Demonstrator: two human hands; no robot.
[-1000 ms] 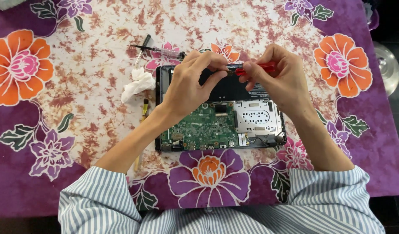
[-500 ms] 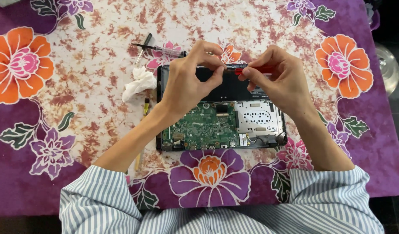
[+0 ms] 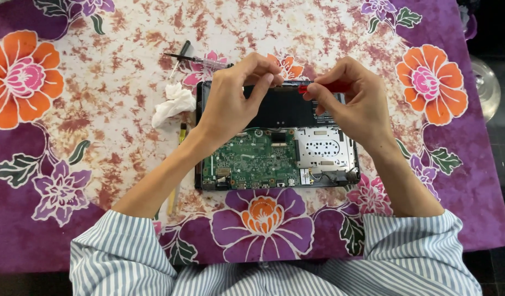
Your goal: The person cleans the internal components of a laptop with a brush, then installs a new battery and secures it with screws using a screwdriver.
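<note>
A big cloth [image 3: 99,98] with purple, orange and pink flowers covers the whole table. In the middle of it lies an open laptop [image 3: 277,142], back side up, with its cover off, so the green circuit board [image 3: 252,161], the black battery [image 3: 285,109] and a silver metal plate [image 3: 323,148] all show. The person in the striped shirt leans over it. The right hand [image 3: 354,101] grips a small screwdriver with a red handle [image 3: 318,86], and its tip points to the left hand [image 3: 236,101], which pinches at that tip with thumb and finger over the top edge of the laptop. I cannot tell if a tiny screw sits there. To do this well, I think the hands should stay low over the laptop, so nothing small drops and rolls away. A crumpled white tissue [image 3: 173,103] lies just left of the laptop. Past it rest two more thin tools [image 3: 195,58]. A shiny glass thing [image 3: 485,85] sits on the dark floor at the right.
</note>
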